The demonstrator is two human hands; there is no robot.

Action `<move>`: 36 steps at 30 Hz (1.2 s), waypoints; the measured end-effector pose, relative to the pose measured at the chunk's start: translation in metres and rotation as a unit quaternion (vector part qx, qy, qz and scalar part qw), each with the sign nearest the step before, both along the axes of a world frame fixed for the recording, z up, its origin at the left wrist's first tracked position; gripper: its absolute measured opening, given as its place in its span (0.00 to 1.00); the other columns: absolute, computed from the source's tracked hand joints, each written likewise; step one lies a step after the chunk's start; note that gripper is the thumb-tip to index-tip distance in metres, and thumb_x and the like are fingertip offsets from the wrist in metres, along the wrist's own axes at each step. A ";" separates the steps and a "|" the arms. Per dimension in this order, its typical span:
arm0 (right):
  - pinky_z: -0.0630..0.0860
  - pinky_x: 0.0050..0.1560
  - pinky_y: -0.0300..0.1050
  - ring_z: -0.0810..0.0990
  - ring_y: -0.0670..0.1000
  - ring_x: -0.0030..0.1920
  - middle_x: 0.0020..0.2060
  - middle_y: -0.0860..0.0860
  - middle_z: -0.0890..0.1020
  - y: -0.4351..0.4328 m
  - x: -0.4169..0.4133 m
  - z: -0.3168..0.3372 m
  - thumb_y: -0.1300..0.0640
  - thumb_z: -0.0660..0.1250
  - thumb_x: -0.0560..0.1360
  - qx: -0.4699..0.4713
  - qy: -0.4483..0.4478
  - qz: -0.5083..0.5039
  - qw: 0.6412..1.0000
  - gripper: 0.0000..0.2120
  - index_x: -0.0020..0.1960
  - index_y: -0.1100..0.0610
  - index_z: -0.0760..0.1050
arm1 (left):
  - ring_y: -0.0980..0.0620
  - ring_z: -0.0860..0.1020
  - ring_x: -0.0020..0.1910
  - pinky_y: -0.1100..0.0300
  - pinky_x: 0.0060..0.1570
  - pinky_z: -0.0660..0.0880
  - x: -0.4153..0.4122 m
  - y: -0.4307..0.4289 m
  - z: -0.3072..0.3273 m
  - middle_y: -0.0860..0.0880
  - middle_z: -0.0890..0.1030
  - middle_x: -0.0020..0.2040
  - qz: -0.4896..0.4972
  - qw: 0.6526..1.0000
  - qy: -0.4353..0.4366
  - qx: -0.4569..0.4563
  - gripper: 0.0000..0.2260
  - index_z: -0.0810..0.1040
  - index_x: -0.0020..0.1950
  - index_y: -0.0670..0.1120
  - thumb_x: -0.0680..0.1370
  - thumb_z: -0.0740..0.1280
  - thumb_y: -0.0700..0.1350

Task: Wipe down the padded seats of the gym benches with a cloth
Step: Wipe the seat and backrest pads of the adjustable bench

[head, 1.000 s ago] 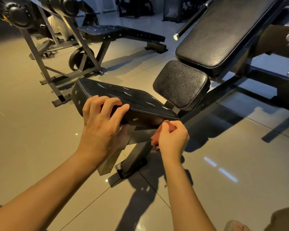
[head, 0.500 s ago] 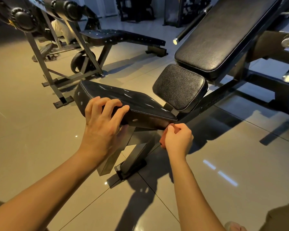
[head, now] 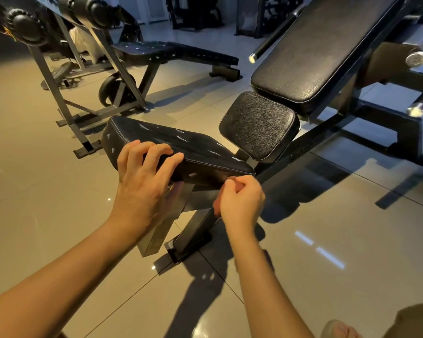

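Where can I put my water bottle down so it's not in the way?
The bare floor tiles right of the right hand, this side of the bench frame, are free. So are the tiles left of the seat. Under the seat it is crowded: support legs, the left hand gripping the edge, the right holding the cloth.
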State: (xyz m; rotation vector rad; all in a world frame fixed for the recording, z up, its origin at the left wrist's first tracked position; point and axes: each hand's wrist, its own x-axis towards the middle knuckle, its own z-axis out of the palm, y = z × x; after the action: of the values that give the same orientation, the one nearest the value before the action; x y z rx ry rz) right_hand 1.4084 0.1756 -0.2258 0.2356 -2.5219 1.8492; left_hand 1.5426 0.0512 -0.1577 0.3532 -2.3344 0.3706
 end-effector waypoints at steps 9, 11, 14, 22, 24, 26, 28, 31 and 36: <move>0.79 0.42 0.44 0.82 0.52 0.47 0.43 0.49 0.81 0.018 -0.027 -0.017 0.56 0.68 0.79 0.010 -0.071 -0.045 0.996 0.03 0.50 0.53 0.80 | 0.37 0.66 0.66 0.41 0.69 0.60 0.001 0.001 0.000 0.38 0.76 0.63 0.001 1.000 0.001 -0.007 0.23 0.79 0.66 0.41 0.73 0.76 0.47; 0.71 0.37 0.34 0.80 0.44 0.45 0.43 0.47 0.80 0.009 -0.007 -0.003 0.57 0.68 0.79 0.003 -0.037 -0.021 0.999 0.03 0.49 0.53 0.80 | 0.37 0.66 0.66 0.41 0.69 0.60 0.001 0.002 0.001 0.38 0.77 0.63 0.001 1.000 -0.003 -0.015 0.23 0.79 0.66 0.41 0.73 0.76 0.47; 0.73 0.40 0.32 0.75 0.39 0.45 0.44 0.40 0.77 -0.011 0.042 0.019 0.54 0.68 0.79 -0.035 0.036 0.079 0.996 0.03 0.47 0.48 0.78 | 0.37 0.67 0.65 0.41 0.68 0.60 0.002 0.005 0.004 0.38 0.78 0.62 0.007 1.000 -0.009 -0.018 0.24 0.79 0.65 0.41 0.71 0.77 0.47; 0.74 0.37 0.35 0.81 0.42 0.39 0.34 0.41 0.75 0.017 0.000 0.014 0.59 0.67 0.80 -0.024 -0.064 -0.035 0.997 0.05 0.45 0.51 0.76 | 0.37 0.67 0.70 0.43 0.72 0.60 0.028 -0.007 0.015 0.37 0.74 0.69 -0.018 0.999 -0.022 -0.017 0.28 0.76 0.71 0.41 0.73 0.74 0.47; 0.74 0.39 0.39 0.79 0.46 0.43 0.38 0.43 0.77 0.007 0.017 0.020 0.57 0.68 0.80 -0.025 -0.031 -0.011 0.999 0.05 0.46 0.50 0.75 | 0.37 0.66 0.70 0.41 0.70 0.62 0.037 -0.013 0.017 0.38 0.71 0.71 0.004 1.000 0.004 0.010 0.29 0.73 0.73 0.41 0.74 0.73 0.48; 0.73 0.41 0.38 0.77 0.42 0.48 0.43 0.42 0.77 -0.012 0.051 0.030 0.55 0.68 0.80 -0.049 0.022 0.055 0.997 0.04 0.47 0.47 0.76 | 0.37 0.67 0.69 0.40 0.67 0.65 0.042 -0.016 0.018 0.38 0.71 0.71 0.014 0.999 0.021 0.035 0.30 0.70 0.74 0.41 0.75 0.72 0.49; 0.76 0.42 0.37 0.73 0.34 0.51 0.44 0.38 0.76 -0.022 0.078 0.037 0.54 0.68 0.79 -0.059 0.077 0.102 0.990 0.08 0.46 0.42 0.74 | 0.38 0.68 0.68 0.41 0.65 0.67 0.043 -0.018 0.017 0.39 0.71 0.71 0.010 0.999 0.022 0.043 0.31 0.69 0.74 0.42 0.74 0.73 0.50; 0.74 0.39 0.35 0.75 0.33 0.48 0.42 0.40 0.77 -0.015 0.070 0.041 0.55 0.68 0.79 -0.070 0.069 0.070 0.993 0.08 0.44 0.43 0.75 | 0.38 0.68 0.68 0.41 0.64 0.68 0.043 -0.019 0.016 0.40 0.71 0.71 0.002 0.998 0.024 0.056 0.32 0.69 0.74 0.41 0.73 0.76 0.46; 0.78 0.43 0.42 0.78 0.45 0.47 0.40 0.40 0.77 -0.012 0.053 0.039 0.55 0.69 0.79 -0.057 0.038 0.030 0.997 0.13 0.39 0.42 0.71 | 0.38 0.68 0.70 0.43 0.65 0.70 0.041 -0.016 0.011 0.40 0.71 0.72 -0.005 0.997 0.034 0.075 0.33 0.69 0.75 0.41 0.73 0.76 0.45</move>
State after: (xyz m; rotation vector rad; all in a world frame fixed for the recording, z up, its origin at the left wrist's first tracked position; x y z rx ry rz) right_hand 1.4611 0.1636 -0.1867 0.3768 -2.3752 1.9588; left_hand 1.5833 0.0355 -0.1465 0.4200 -2.3016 0.1754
